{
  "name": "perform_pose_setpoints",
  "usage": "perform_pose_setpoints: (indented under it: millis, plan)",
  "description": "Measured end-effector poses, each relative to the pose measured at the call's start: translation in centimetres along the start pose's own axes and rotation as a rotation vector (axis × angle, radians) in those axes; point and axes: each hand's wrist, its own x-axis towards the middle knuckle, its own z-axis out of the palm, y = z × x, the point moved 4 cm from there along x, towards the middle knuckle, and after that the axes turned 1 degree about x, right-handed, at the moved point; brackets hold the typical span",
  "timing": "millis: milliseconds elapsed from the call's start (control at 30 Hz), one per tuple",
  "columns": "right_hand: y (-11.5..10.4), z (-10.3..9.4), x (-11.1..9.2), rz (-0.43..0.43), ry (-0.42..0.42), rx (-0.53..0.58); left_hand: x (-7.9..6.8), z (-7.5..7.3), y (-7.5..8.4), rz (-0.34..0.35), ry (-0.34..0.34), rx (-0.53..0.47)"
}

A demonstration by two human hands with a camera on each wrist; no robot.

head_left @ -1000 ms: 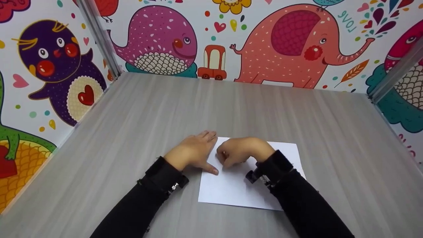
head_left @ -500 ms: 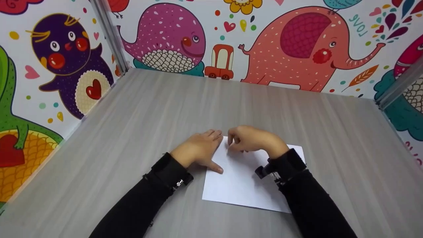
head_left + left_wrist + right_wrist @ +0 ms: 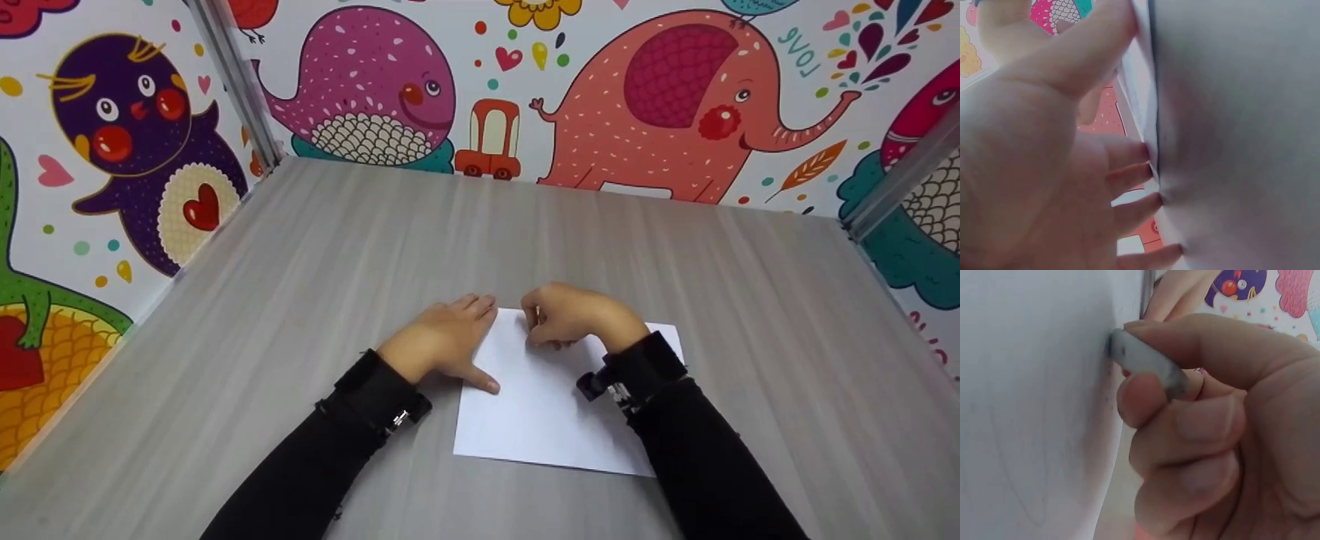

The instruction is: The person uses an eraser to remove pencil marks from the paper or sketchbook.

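A white sheet of paper (image 3: pixel 532 412) lies on the table. My left hand (image 3: pixel 444 339) rests with spread fingers along its left edge, the thumb reaching onto the sheet. In the left wrist view, the fingertips (image 3: pixel 1154 199) touch down at the paper's edge. Over the upper part of the sheet, my right hand (image 3: pixel 576 315) pinches a small whitish eraser (image 3: pixel 1148 360) between thumb and fingers. The eraser's darkened end meets the paper in the right wrist view. A faint curved pencil line (image 3: pixel 1009 478) and small dark crumbs (image 3: pixel 1109 403) show there. In the head view the hand hides the eraser.
The wood-grain table (image 3: pixel 360 247) runs back to a wall with printed cartoon animals (image 3: pixel 667 105). Another decorated panel (image 3: pixel 135 135) stands on the left, with a metal post (image 3: pixel 238 82) at the corner. Black straps with small cameras (image 3: pixel 386 412) sit on both wrists.
My right hand has shifted away from me and to the right over the paper, still holding the eraser. The left hand stays on the left edge. The head view has swayed slightly.
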Motion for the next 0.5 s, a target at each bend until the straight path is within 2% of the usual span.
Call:
perform_pose_setpoints:
  millis: [133, 200, 367, 400, 500]
  plan:
    - [-0.4, 0.5, 0.1, -0.051, -0.118, -0.008, 0.0, 0.0, -0.1, 0.005, 0.004, -0.024]
    - [-0.3, 0.5, 0.0, -0.056, -0.142, -0.009, -0.1, -0.1, 0.0, 0.006, 0.011, -0.036]
    - [0.2, -0.2, -0.3, -0.006, -0.022, -0.042, -0.1, -0.2, 0.0, 0.007, 0.022, -0.035]
    - [0.0, -0.1, -0.3, -0.01, -0.023, -0.048, -0.1, -0.2, 0.0, 0.006, 0.02, -0.03]
    - [-1.0, 0.9, -0.1, -0.069, -0.146, -0.053, -0.2, -0.2, 0.1, 0.009, 0.019, -0.026]
